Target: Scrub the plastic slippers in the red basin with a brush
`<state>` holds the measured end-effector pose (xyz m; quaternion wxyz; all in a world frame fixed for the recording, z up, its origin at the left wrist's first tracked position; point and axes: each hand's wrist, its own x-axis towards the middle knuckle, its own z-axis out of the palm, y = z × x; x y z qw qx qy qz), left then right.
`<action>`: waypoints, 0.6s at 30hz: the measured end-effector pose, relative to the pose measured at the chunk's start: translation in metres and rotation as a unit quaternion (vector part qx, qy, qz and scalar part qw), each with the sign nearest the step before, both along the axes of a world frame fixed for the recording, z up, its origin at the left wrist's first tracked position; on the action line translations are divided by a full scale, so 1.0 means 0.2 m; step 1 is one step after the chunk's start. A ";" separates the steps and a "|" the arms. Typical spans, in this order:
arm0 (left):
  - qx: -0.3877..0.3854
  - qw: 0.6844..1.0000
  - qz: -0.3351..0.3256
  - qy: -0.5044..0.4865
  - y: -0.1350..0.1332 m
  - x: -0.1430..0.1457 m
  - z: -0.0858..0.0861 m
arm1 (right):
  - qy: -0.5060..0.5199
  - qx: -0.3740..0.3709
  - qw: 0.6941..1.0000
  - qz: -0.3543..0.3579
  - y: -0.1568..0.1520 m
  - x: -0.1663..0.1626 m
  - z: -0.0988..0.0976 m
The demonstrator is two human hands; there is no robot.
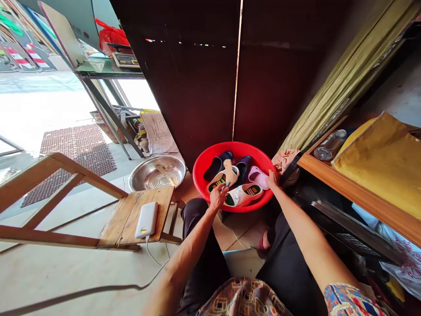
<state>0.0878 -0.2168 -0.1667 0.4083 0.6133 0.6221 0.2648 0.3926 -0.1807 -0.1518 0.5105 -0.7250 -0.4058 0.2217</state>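
Clutching a pale scrubbing brush [228, 172] in curled fingers [221, 192], the left hand [218, 197] sits above a white slipper [244, 195] inside a red plastic basin [232, 146]. The right hand [272, 179] has its fingers bent around a pink slipper [258, 177], beside navy slippers [217, 166].

We see a glossy red plastic basin [233, 147], a shiny steel bowl [144, 175] and a rough wooden seat [113, 224]
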 end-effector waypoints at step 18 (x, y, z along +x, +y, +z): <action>0.108 0.981 -0.016 0.161 0.42 0.19 0.20 | -0.162 -0.136 0.933 0.292 -0.14 -0.47 -0.19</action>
